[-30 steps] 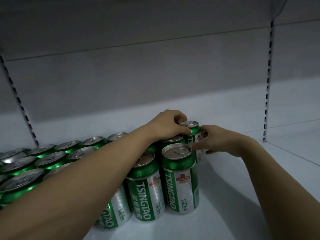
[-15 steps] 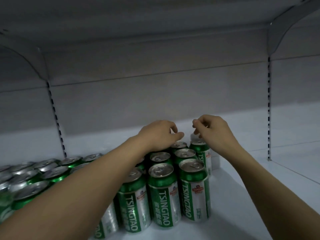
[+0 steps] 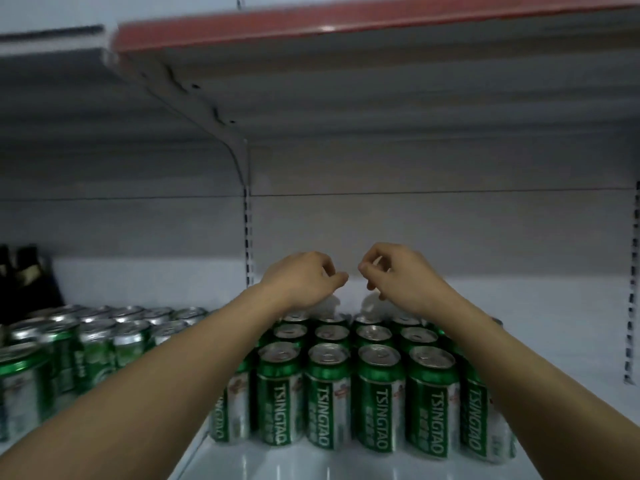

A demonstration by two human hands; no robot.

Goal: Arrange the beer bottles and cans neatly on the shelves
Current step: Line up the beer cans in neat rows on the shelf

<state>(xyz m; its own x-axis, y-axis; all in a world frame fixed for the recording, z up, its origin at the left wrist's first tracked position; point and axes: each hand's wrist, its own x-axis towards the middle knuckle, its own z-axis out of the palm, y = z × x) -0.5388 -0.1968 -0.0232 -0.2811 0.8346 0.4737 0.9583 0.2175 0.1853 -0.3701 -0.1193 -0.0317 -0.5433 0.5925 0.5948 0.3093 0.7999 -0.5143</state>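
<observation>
- Two bare forearms reached in from the bottom corners of the frame, crossing above a block of green-and-silver Tsingtao cans (image 3: 379, 400) that stood upright on a white shelf (image 3: 540, 344)
- The nearest row showed five cans side by side and touching, labels facing forward; further rows stood close behind them, ring-pull tops visible
- A second group of cans (image 3: 97, 344), blurred in the picture, stood in rows on the left section of the shelf, partly hidden by the left forearm
- The left hand (image 3: 304, 280) hung above the back rows of the block with its fingers loosely curled downward and nothing in them, thumb tip pointing toward the other hand
- The right hand (image 3: 394, 277) hung level with it, just beside and apart from it, fingers likewise loosely curled and holding nothing; neither hand touched a can
- At the far left, behind the second group, dark bottles (image 3: 26, 275) stood against the back panel (image 3: 415, 230), too dim to read
- A slotted upright (image 3: 247, 233) ran down the grey back panel between the two shelf sections
- Overhead, the upper shelf (image 3: 346, 22) showed a red front edge
</observation>
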